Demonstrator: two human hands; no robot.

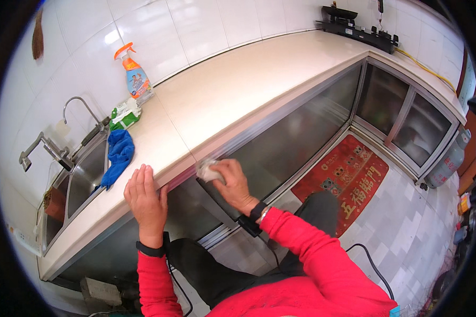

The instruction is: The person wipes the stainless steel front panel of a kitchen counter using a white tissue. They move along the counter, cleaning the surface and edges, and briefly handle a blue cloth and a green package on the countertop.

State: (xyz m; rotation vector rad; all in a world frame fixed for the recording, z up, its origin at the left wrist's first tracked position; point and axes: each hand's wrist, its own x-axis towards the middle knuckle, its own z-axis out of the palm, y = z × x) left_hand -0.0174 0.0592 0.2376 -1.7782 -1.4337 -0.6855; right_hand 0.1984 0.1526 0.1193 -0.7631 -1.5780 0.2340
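Note:
My right hand (233,181) grips a crumpled white wipe or tissue (210,170), blurred, against the upper aluminium frame of the cabinet below the counter. Flat on the front edge of the pale countertop (238,91) lies my left hand (146,202), its thumb apart from the fingers and nothing held. Behind the wipe are the dark glass sliding doors (297,138) of the cabinet. A blue cloth (119,152) drapes over the sink's rim near my left hand. Beyond it are a green-and-white pack of wipes (125,115) and a spray bottle with an orange trigger (137,77).
At left is a steel sink (89,170) with a faucet (49,148). A black gas stove (357,33) stands at the far counter end. On the floor lies a red mat (353,178) bearing writing. A gas cylinder (448,160) stands by the right cabinet.

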